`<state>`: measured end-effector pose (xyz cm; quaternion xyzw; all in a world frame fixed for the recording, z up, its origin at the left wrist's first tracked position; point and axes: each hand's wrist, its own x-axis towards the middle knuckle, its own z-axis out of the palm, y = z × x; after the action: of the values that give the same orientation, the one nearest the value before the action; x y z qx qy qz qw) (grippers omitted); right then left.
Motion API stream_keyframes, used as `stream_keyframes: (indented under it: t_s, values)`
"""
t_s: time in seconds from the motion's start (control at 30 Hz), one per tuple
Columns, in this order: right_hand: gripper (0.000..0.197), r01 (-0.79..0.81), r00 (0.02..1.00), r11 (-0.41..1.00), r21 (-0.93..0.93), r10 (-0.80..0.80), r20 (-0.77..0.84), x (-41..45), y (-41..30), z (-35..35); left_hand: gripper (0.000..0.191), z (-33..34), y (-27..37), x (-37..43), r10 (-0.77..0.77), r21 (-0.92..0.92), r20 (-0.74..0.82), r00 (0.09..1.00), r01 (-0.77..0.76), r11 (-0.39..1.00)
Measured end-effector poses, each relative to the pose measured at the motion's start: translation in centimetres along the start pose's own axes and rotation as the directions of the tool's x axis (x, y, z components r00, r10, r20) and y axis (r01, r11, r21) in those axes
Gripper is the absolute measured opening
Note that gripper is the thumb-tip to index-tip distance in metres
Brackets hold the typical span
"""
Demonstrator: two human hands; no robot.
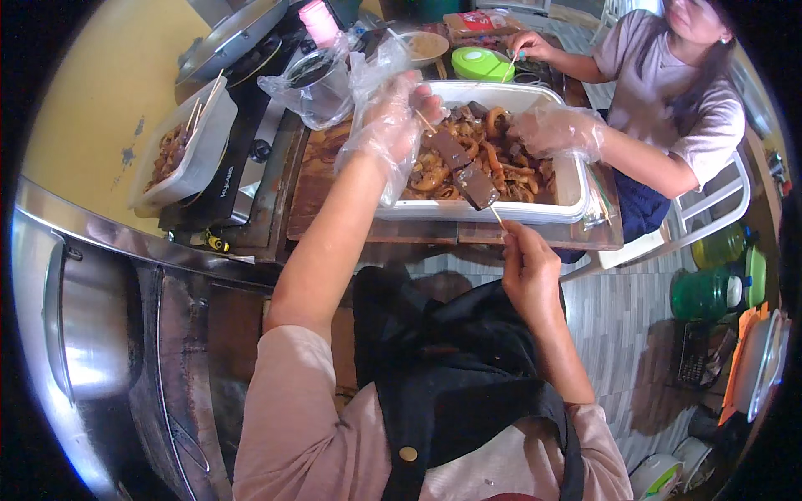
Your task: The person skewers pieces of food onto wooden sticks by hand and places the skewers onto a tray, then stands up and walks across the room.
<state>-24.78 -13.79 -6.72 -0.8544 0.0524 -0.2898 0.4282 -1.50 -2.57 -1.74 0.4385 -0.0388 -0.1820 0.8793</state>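
A bamboo skewer (497, 215) with two dark brown blocks (477, 185) of food slants over a white plastic tub (479, 211). My bare right hand (531, 260) pinches its lower end, in front of the tub's near rim. My left hand (391, 119), in a clear plastic glove, is raised over the tub's left side, fingers loosely curled and apart. The skewer's upper tip reaches close to its palm; whether they touch is unclear. Glistening brown meat pieces (432, 174), some ring-shaped, fill the tub.
Across the tub's right side, another person's gloved hand (554, 131) reaches into the meat; their bare hand (529, 49) holds a skewer. A smaller tub (216, 147) with skewered meat stands left, by a gas stove (250, 169). Behind are a plastic-draped pot (313, 87) and a green-lidded container (482, 64).
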Motion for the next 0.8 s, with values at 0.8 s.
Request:
stream_keyframes:
  t_s: [0.8]
  values:
    - [0.019,0.036,0.999,0.999,0.030,-0.036,-0.007,1.7,0.2,0.6,0.029,-0.3,-1.3,-1.0,0.019,0.144,0.172,0.985,-0.044,0.989]
